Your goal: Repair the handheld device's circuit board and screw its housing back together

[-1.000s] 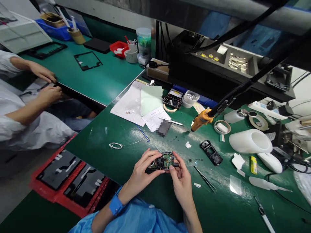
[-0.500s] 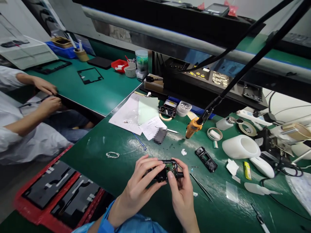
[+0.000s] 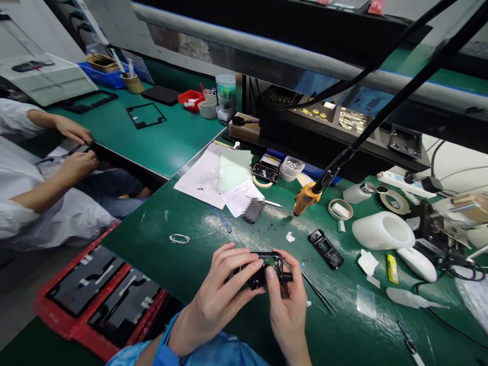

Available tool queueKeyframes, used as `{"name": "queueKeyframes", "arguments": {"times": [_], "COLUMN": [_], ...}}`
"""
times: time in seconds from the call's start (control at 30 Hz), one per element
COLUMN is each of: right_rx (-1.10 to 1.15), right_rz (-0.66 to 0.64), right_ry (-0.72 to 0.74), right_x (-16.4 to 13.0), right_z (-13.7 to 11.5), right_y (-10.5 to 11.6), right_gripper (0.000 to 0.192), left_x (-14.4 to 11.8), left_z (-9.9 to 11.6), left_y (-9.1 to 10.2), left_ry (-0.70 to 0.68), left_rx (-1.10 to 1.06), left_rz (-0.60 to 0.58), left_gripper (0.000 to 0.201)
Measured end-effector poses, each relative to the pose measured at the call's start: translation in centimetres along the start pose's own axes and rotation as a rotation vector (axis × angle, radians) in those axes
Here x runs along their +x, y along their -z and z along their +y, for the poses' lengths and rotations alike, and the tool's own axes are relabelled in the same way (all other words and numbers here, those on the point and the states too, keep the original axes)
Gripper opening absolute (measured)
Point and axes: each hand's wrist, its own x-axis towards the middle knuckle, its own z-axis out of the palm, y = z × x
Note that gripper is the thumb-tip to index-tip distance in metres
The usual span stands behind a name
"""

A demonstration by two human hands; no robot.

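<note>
Now the left hand (image 3: pixel 221 284) and right hand (image 3: pixel 287 300) grip the opened device (image 3: pixel 267 267) tilted further upright than before, right thumb (image 3: pixel 271 277) pressing its exposed board; tweezers (image 3: pixel 318 292) lie just beside.

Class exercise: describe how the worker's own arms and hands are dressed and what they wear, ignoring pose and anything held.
Both hands, the left hand and the right hand, are bare, without gloves. A blue wristband sits on the left wrist, and light blue sleeves are pushed back from the forearms.

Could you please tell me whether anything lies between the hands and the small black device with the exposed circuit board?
Nothing does: the left hand and right hand both grip the small black device with the exposed green circuit board directly.
</note>
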Motion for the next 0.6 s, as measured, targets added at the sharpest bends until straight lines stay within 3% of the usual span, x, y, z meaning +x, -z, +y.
{"name": "queueKeyframes", "arguments": {"times": [0.4, 0.6], "right_rx": [0.015, -0.01], "right_rz": [0.097, 0.201], "right_ry": [0.066, 0.208], "right_x": [-0.4, 0.0], "right_z": [-0.5, -1.9], "right_y": [-0.4, -1.2], "right_gripper": [0.027, 0.018], "left_x": [0.2, 0.5], "left_z": [0.8, 1.3], "left_y": [0.7, 1.0], "left_ry": [-0.043, -0.058], "left_rx": [0.025, 0.03], "left_rz": [-0.035, 0.002], "left_gripper": [0.032, 0.024]}}
